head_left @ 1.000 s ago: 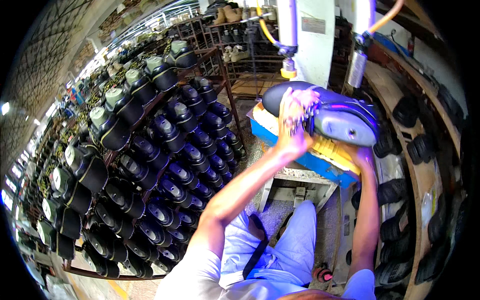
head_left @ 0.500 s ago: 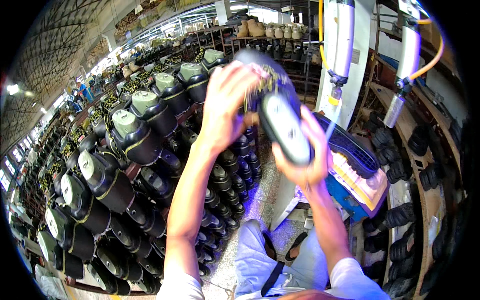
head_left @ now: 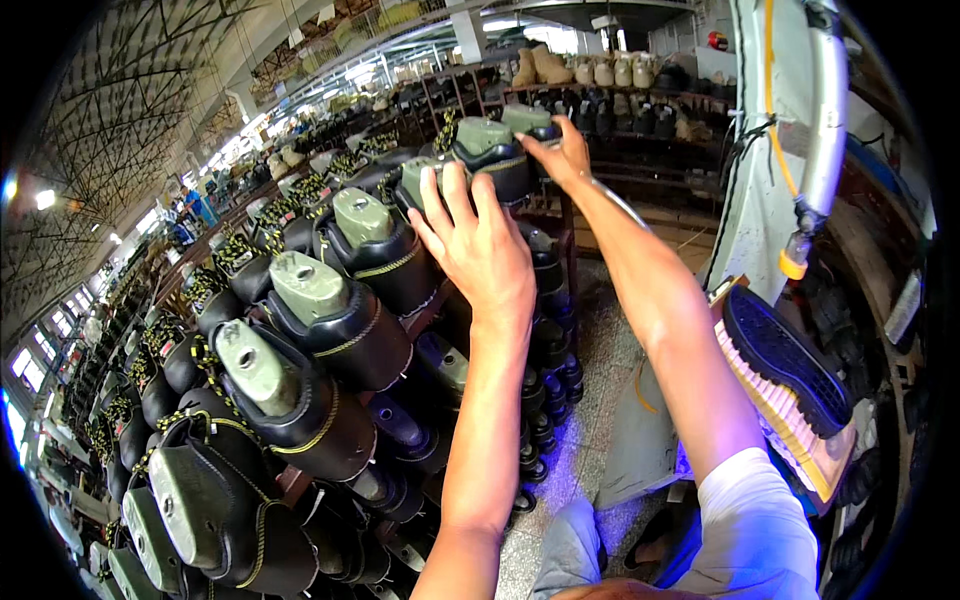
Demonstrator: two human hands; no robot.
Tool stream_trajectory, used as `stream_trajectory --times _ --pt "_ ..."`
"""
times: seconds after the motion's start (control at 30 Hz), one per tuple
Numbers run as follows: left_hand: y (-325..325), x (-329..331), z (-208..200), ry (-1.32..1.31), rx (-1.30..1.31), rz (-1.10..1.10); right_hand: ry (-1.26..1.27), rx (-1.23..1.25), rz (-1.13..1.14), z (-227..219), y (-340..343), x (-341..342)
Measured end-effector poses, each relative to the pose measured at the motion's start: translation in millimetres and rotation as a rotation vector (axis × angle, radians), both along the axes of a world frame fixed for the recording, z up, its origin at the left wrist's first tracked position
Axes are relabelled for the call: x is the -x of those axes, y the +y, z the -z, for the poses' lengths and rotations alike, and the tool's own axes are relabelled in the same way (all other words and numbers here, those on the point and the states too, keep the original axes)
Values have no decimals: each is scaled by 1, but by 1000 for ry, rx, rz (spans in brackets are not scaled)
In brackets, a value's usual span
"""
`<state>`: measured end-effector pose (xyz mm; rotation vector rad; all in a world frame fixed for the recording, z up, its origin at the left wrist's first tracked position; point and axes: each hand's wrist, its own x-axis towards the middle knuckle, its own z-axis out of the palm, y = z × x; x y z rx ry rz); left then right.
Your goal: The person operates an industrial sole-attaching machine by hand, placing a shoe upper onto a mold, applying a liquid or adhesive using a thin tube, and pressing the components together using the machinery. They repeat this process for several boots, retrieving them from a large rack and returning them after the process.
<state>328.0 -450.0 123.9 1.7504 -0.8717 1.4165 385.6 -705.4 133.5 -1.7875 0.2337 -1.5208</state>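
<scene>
Black boots with green shoe lasts in their tops stand close together on a rack at my left. At its far end, my right hand (head_left: 562, 155) curls its thumb and fingers around the heel side of a black boot (head_left: 528, 120) with a green last. My left hand (head_left: 480, 245) is open, fingers spread, over another lasted boot (head_left: 425, 178); its palm hides part of that boot, and I cannot tell whether it touches. A nearer boot (head_left: 365, 220) shows yellow stitching around its lower edge.
At my right, a black sole (head_left: 785, 360) lies on a pale ribbed pad (head_left: 775, 400). Above it hangs a white cylinder tool (head_left: 825, 120) with a yellow hose, beside a pale pillar (head_left: 745, 150). Tan boots (head_left: 545, 67) stand on a far shelf. Lower rack levels hold more lasts.
The boot held up between both hands has moved to the rack's far end, with my right hand on it. My left hand has come off it and spread. The view has swung right.
</scene>
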Motion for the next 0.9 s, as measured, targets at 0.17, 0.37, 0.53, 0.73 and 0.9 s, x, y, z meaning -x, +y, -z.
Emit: stream_trajectory --times 0.17,0.37,0.53,0.73,0.9 --pt "-3 1 1 -12 16 1 109 1 -2 1 -21 0" --pt "9 -6 -2 -12 89 74 -481 -694 -345 68 123 78" --pt "23 68 7 6 205 271 -192 -1121 -955 94 221 160" --pt "107 217 124 96 -26 878 -281 -1161 -1406 136 247 315" --pt "178 179 68 32 -839 656 122 -1211 -1099 178 279 483"
